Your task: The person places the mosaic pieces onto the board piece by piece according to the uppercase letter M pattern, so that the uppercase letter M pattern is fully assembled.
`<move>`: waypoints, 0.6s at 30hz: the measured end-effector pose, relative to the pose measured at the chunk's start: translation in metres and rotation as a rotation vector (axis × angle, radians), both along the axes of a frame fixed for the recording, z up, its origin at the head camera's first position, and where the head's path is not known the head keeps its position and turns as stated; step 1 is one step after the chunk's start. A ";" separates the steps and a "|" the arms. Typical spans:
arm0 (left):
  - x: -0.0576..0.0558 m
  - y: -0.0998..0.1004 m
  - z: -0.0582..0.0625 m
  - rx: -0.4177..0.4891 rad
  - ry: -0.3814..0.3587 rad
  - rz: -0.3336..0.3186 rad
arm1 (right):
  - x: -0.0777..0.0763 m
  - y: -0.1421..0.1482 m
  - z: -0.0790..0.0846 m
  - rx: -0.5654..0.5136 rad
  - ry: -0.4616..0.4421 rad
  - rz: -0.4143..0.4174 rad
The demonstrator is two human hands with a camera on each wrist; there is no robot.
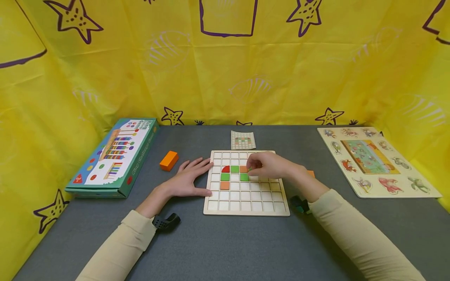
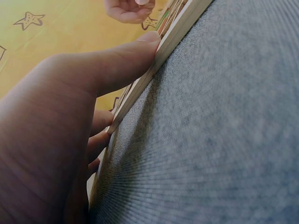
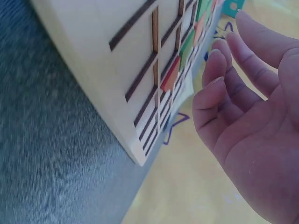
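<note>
A wooden grid board [image 1: 246, 208] lies flat in the middle of the table. Several coloured tiles sit in its upper left cells: a red rounded tile [image 1: 225, 169], green tiles such as the green tile [image 1: 225, 177], and orange tiles such as the orange tile [image 1: 224, 185]. My left hand [image 1: 186, 180] spreads along the board's left side, with straight fingers and thumb [image 2: 126, 60] touching the edge. Over the board, my right hand [image 1: 268, 166] has loosely bent fingers beside the upper orange tile [image 1: 243, 169]. A gap shows between its thumb and index finger [image 3: 252, 63].
Behind the board lies a small pattern card [image 1: 243, 140]. An orange block [image 1: 169, 160] sits left of it, and another orange piece [image 1: 311, 173] is partly hidden by the right wrist. A game box [image 1: 116, 156] lies left; a sea-animal puzzle board [image 1: 376, 162] lies right.
</note>
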State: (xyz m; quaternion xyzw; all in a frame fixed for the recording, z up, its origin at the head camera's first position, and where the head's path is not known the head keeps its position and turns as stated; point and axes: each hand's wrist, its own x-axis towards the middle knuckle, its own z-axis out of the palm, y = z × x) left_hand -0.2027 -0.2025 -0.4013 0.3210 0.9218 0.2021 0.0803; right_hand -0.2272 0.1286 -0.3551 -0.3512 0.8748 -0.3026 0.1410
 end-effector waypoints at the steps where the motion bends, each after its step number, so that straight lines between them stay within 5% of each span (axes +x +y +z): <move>1: 0.000 0.000 0.000 -0.001 0.000 0.000 | 0.000 0.002 0.001 -0.001 0.000 -0.003; 18: 0.001 0.000 0.000 0.004 0.004 0.002 | 0.005 0.047 0.011 0.011 -0.003 -0.120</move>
